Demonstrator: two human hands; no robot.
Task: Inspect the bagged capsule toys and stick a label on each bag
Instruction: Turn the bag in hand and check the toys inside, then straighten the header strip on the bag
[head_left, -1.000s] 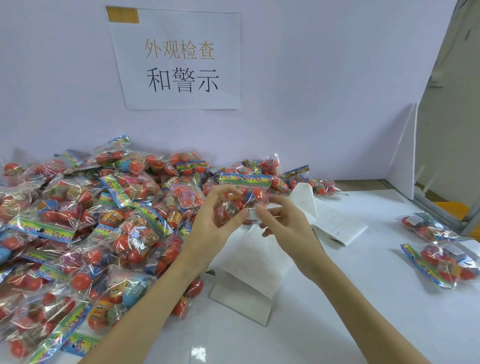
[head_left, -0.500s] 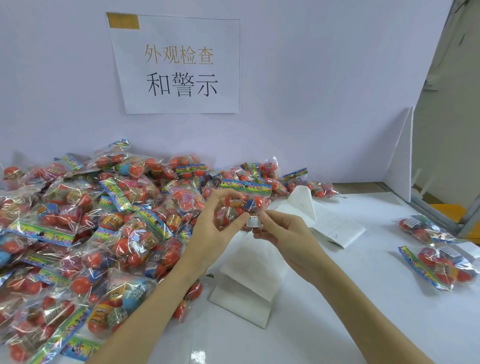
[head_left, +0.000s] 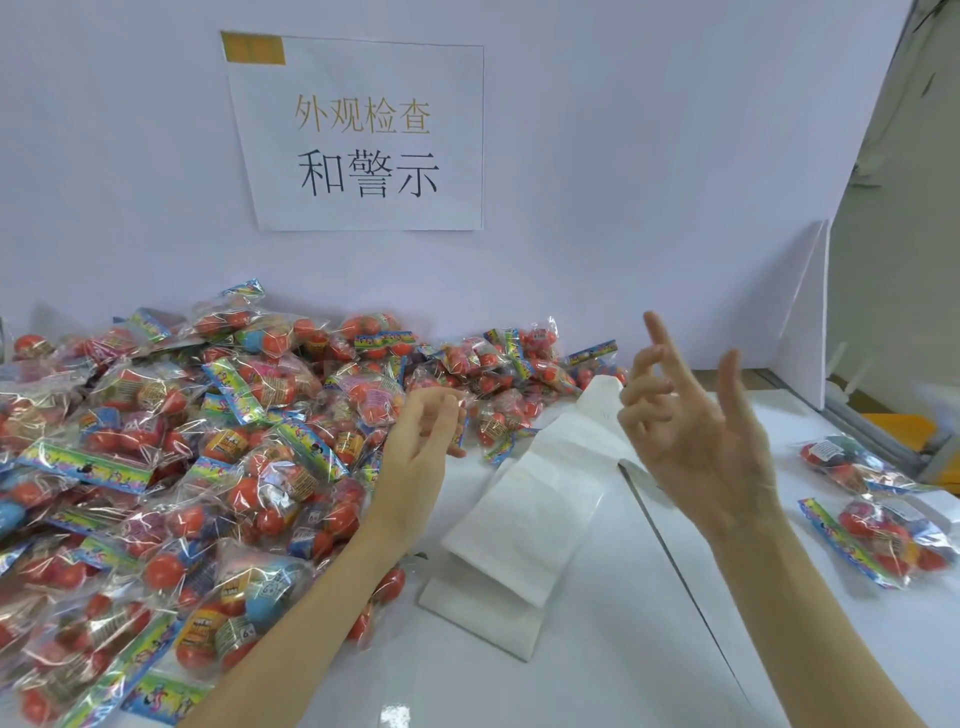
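Observation:
A large pile of bagged capsule toys, clear bags with red and blue balls and rainbow header strips, covers the left of the white table. My left hand hovers at the pile's right edge, its fingers loosely curled beside one bag. Whether it grips that bag I cannot tell. My right hand is raised above the table, palm toward me, fingers spread, holding nothing. A folded strip of white label paper lies between my arms. Two bags with white labels lie at the right.
A pale wall behind the table carries a printed paper sign. A white foam divider stands at the back right. Beyond it, a metal frame and something yellow mark the table's right edge.
Both hands held one bag together between them earlier. They have now parted: my right hand rose to the right and opened, and my left hand dropped toward the pile's edge.

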